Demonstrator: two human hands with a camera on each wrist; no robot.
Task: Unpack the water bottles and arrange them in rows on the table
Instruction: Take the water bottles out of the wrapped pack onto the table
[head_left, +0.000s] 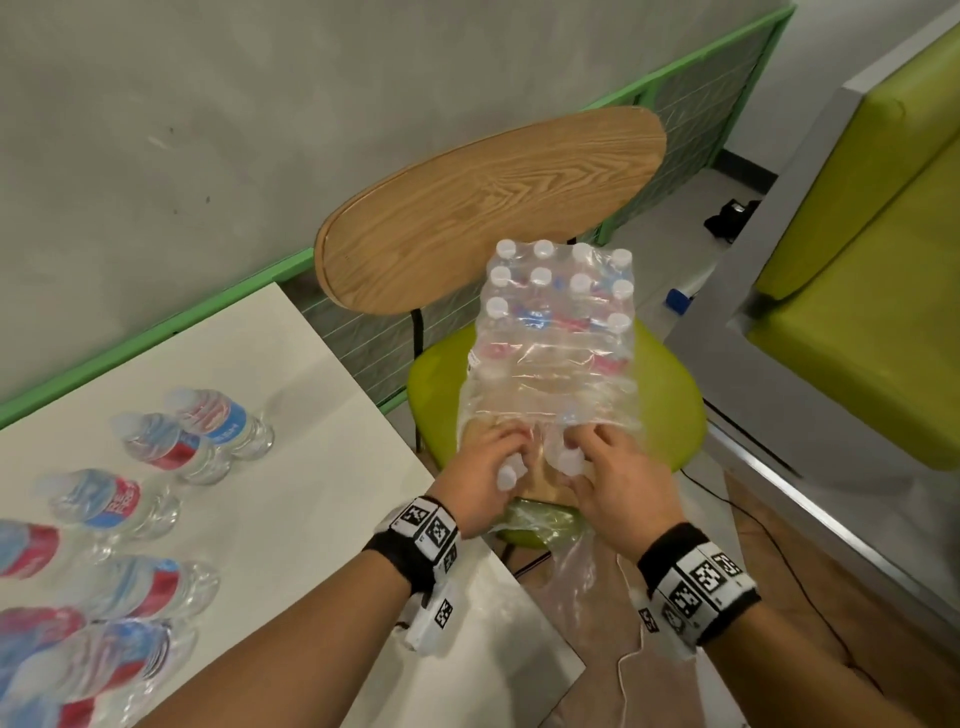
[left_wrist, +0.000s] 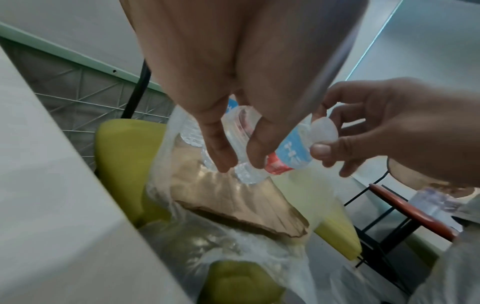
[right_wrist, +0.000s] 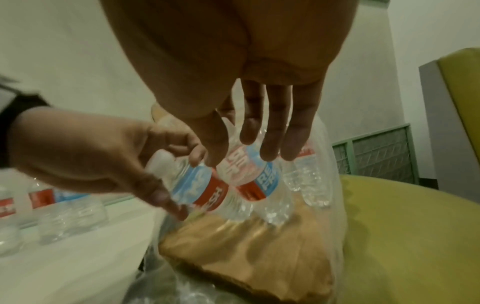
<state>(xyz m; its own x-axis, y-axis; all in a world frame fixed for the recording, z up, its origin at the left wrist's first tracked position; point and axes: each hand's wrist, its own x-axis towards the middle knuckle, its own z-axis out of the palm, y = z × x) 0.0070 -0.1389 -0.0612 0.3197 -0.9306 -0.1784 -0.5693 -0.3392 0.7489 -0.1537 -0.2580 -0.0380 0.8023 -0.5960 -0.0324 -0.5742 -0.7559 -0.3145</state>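
A shrink-wrapped pack of water bottles (head_left: 556, 332) stands on a green chair seat (head_left: 675, 405), its near end torn open. At that torn end my left hand (head_left: 493, 462) grips one bottle (right_wrist: 200, 189) with a red and blue label, fingers curled round its upper body. Beside it my right hand (head_left: 592, 457) holds a neighbouring bottle (left_wrist: 293, 150) by its white cap and neck. Both bottles are tilted towards me, their bases still on the brown cardboard tray (left_wrist: 233, 197). Several unpacked bottles (head_left: 130, 504) stand on the white table (head_left: 291, 374) at the left.
The chair has a wooden backrest (head_left: 488, 208) behind the pack. Loose clear wrap (head_left: 571, 566) hangs over the seat's front edge. A green bench with a grey frame (head_left: 857, 291) is to the right. A grey wall and a green-framed panel stand behind.
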